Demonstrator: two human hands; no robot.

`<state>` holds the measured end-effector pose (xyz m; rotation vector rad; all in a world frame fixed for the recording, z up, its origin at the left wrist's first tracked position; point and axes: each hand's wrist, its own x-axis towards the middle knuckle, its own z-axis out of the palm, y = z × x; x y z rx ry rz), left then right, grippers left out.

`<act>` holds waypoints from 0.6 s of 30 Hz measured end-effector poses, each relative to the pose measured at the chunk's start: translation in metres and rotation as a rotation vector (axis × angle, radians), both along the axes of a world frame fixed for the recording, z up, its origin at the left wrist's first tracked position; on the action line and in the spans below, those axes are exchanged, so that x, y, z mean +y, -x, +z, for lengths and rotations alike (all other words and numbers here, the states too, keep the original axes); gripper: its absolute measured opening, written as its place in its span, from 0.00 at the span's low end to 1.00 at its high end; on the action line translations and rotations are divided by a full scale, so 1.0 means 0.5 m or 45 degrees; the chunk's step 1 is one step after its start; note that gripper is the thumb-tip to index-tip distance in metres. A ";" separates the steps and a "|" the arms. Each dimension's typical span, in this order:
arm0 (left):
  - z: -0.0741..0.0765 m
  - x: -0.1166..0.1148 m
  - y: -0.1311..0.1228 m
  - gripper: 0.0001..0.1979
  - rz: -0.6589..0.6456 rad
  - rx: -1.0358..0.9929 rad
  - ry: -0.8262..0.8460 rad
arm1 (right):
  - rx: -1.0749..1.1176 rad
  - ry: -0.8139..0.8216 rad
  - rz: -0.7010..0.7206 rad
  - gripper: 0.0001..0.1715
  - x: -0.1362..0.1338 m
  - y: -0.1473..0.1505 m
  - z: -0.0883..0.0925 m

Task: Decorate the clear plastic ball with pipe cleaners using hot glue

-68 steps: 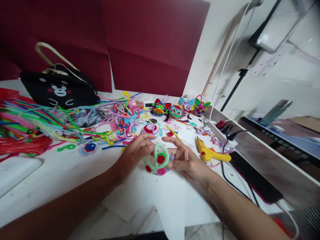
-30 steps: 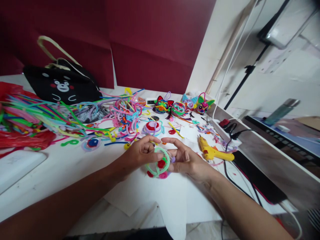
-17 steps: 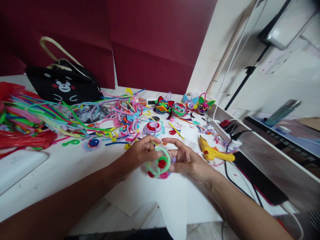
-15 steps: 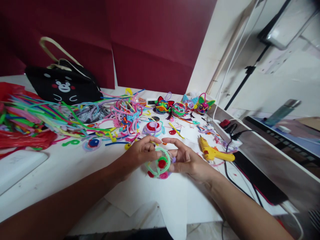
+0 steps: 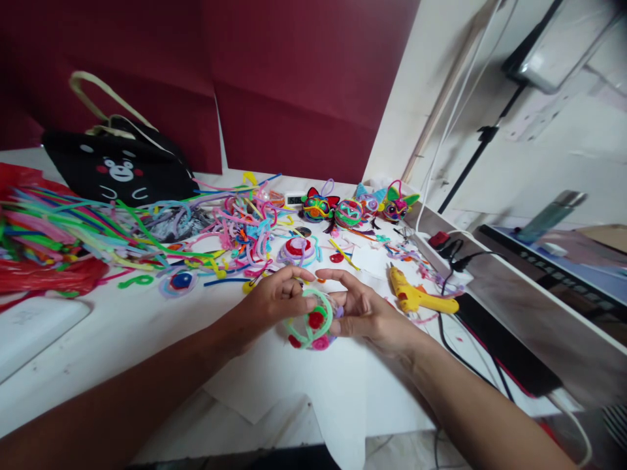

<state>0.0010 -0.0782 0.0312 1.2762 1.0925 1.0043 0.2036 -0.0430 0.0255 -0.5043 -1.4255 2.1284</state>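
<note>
Between my hands is a small ball decorated with pipe cleaners, showing a pale green ring, red and green coils and pink and purple spots. My left hand is closed on its upper left, the thumb lying on the green ring. From the right, my right hand grips the ball with the thumb at its side and the index finger stretched above. The fingers behind the ball are partly hidden. A white sheet of paper lies below it on the table.
A yellow glue gun lies right of my hands, beside a black power bank and cables. Loose pipe cleaners spread across the left. Several finished animal-faced balls stand at the back, near a black bag.
The whole view has shifted very slightly. Both hands and the ball between them keep nearly the same pose.
</note>
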 end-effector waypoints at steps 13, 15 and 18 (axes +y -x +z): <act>-0.002 0.001 0.001 0.25 -0.008 0.007 0.003 | 0.002 -0.005 0.002 0.44 0.000 0.001 0.001; 0.000 0.000 0.001 0.25 -0.009 0.004 0.012 | 0.001 -0.002 -0.002 0.44 0.001 0.001 0.002; 0.002 -0.001 0.001 0.24 -0.008 -0.012 0.029 | -0.010 0.005 -0.008 0.44 0.001 0.001 0.002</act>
